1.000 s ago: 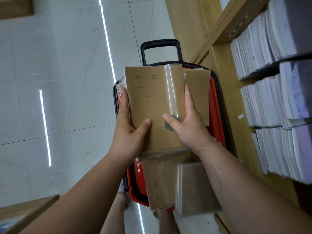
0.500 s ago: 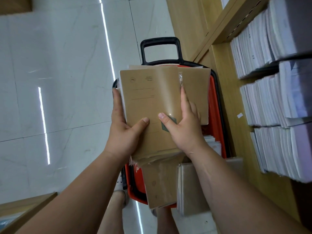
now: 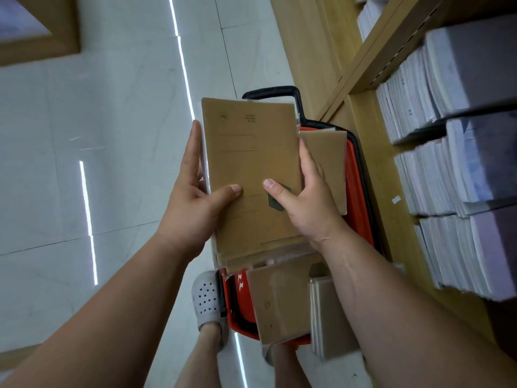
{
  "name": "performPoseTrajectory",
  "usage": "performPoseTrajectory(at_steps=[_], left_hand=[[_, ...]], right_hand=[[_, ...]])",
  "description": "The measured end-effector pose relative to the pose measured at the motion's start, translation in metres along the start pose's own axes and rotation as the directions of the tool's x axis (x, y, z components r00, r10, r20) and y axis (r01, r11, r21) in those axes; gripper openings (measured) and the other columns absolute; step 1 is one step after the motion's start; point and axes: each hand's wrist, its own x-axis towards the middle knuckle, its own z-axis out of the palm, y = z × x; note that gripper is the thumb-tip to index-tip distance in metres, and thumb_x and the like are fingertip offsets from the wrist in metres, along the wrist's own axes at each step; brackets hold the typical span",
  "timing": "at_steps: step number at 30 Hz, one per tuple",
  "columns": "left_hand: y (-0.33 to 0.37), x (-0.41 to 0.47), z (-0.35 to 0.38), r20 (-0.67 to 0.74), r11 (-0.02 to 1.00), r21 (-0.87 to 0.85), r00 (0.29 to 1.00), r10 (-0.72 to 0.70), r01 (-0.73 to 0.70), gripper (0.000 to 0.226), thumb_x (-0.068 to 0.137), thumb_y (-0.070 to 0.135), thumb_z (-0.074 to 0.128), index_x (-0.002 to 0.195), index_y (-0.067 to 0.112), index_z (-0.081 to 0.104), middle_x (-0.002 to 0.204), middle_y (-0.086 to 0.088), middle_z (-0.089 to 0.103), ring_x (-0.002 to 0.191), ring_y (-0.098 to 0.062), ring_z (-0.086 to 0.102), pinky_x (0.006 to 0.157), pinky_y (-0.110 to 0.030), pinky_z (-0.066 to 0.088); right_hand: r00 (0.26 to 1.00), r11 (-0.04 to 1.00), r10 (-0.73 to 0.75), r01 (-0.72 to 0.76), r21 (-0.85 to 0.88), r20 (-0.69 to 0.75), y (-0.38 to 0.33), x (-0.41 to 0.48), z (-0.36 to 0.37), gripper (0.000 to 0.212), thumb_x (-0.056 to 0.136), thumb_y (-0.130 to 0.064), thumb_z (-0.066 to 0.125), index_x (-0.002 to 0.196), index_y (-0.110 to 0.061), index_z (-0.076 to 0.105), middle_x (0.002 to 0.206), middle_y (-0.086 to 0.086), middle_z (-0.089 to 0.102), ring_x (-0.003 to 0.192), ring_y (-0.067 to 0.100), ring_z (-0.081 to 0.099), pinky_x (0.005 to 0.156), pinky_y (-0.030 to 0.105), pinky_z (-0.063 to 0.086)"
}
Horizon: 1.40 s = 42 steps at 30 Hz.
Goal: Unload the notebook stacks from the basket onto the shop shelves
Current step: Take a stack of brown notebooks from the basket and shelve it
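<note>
Left hand (image 3: 193,197) and right hand (image 3: 305,208) clasp the notebook stack (image 3: 251,169) above the basket (image 3: 361,208); square edges, support underneath, swing right to shelves (image 3: 372,152).

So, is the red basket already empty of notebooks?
No, brown notebooks lie in the red basket below the stack held by both hands.

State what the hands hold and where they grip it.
Both hands, left and right, hold a brown notebook stack by its long side edges, thumbs on the front cover.
</note>
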Motion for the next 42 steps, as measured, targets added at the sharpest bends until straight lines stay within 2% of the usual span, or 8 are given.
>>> performPoseTrajectory(at_steps=[5, 8, 12, 17, 21, 28, 37, 42], left_hand=[[0.051, -0.021, -0.006, 0.042, 1.0, -0.006, 0.999, 0.027, -0.027, 0.093, 0.094, -0.001, 0.063, 0.141, 0.068, 0.025, 0.16, 0.013, 0.035, 0.135, -0.017, 0.052, 0.092, -0.044, 0.059], [0.079, -0.041, -0.009, 0.085, 1.0, -0.016, 0.996, 0.006, -0.005, 0.092, 0.094, 0.0, 0.064, 0.14, 0.07, 0.027, 0.158, 0.011, 0.038, 0.135, -0.021, 0.052, 0.093, -0.048, 0.058], [0.11, -0.067, -0.011, 0.192, 0.997, -0.036, 0.98, -0.055, 0.063, 0.09, 0.094, 0.001, 0.063, 0.142, 0.069, 0.027, 0.153, 0.006, 0.047, 0.129, -0.024, 0.059, 0.091, -0.051, 0.058], [0.127, -0.097, -0.01, 0.389, 0.984, -0.039, 0.91, -0.145, 0.173, 0.092, 0.088, 0.006, 0.071, 0.149, 0.06, 0.027, 0.148, 0.007, 0.053, 0.127, -0.028, 0.06, 0.094, -0.054, 0.056], [0.12, -0.126, 0.007, 0.536, 0.979, -0.003, 0.827, -0.17, 0.203, 0.091, 0.092, 0.0, 0.064, 0.152, 0.056, 0.025, 0.145, 0.012, 0.055, 0.127, -0.025, 0.061, 0.09, -0.044, 0.058], [0.055, -0.182, 0.077, 0.635, 0.958, 0.171, 0.717, -0.287, 0.231, 0.092, 0.093, 0.001, 0.063, 0.15, 0.061, 0.022, 0.138, 0.014, 0.062, 0.116, -0.018, 0.068, 0.082, -0.035, 0.06], [-0.069, -0.255, 0.191, 0.703, 0.941, 0.298, 0.631, -0.33, 0.159, 0.087, 0.096, 0.002, 0.06, 0.138, 0.072, 0.029, 0.133, 0.04, 0.053, 0.121, -0.01, 0.062, 0.091, -0.036, 0.058], [-0.128, -0.26, 0.23, 0.709, 0.926, 0.341, 0.602, -0.367, 0.163, 0.084, 0.084, 0.02, 0.071, 0.142, 0.068, 0.032, 0.152, 0.012, 0.046, 0.125, -0.024, 0.06, 0.097, -0.052, 0.055]], right_hand=[[1.0, 0.992, -0.015, 0.014, 0.125, 0.008, -0.036, -0.023, -0.003, 0.097, 0.077, -0.059, 0.076, 0.154, -0.058, 0.018, 0.156, -0.008, 0.036, 0.143, 0.014, 0.041, 0.115, 0.048, 0.042], [1.0, 0.974, 0.0, -0.006, 0.226, 0.03, -0.06, -0.051, -0.008, 0.089, 0.088, -0.043, 0.076, 0.154, -0.057, 0.017, 0.145, -0.024, 0.044, 0.134, 0.001, 0.047, 0.11, 0.037, 0.046], [0.996, 0.954, 0.078, -0.09, 0.284, 0.052, -0.085, -0.099, -0.014, 0.09, 0.092, -0.041, 0.072, 0.152, -0.064, 0.008, 0.149, -0.024, 0.042, 0.138, 0.008, 0.046, 0.114, 0.049, 0.044], [0.988, 0.953, 0.126, -0.094, 0.287, -0.095, -0.099, -0.171, -0.016, 0.091, 0.093, -0.042, 0.071, 0.155, -0.059, 0.007, 0.15, -0.026, 0.043, 0.136, 0.003, 0.047, 0.114, 0.044, 0.044], [0.949, 0.931, 0.182, -0.082, 0.356, -0.256, -0.083, -0.235, -0.019, 0.082, 0.094, -0.035, 0.072, 0.139, -0.076, 0.017, 0.133, -0.048, 0.044, 0.131, -0.009, 0.048, 0.112, 0.039, 0.045], [0.835, 0.899, 0.337, -0.149, 0.412, -0.434, -0.003, -0.322, -0.039, 0.09, 0.075, -0.065, 0.069, 0.143, -0.077, 0.012, 0.156, -0.021, 0.034, 0.138, 0.004, 0.045, 0.113, 0.046, 0.045], [0.733, 0.844, 0.419, -0.098, 0.527, -0.536, 0.144, -0.413, -0.097, 0.074, 0.094, -0.04, 0.069, 0.125, -0.087, 0.021, 0.152, -0.014, 0.044, 0.13, 0.007, 0.054, 0.106, 0.045, 0.052], [0.683, 0.799, 0.477, -0.077, 0.596, -0.552, 0.201, -0.427, -0.116, 0.073, 0.099, -0.033, 0.065, 0.127, -0.084, 0.021, 0.145, -0.018, 0.048, 0.126, 0.005, 0.055, 0.105, 0.047, 0.052]])
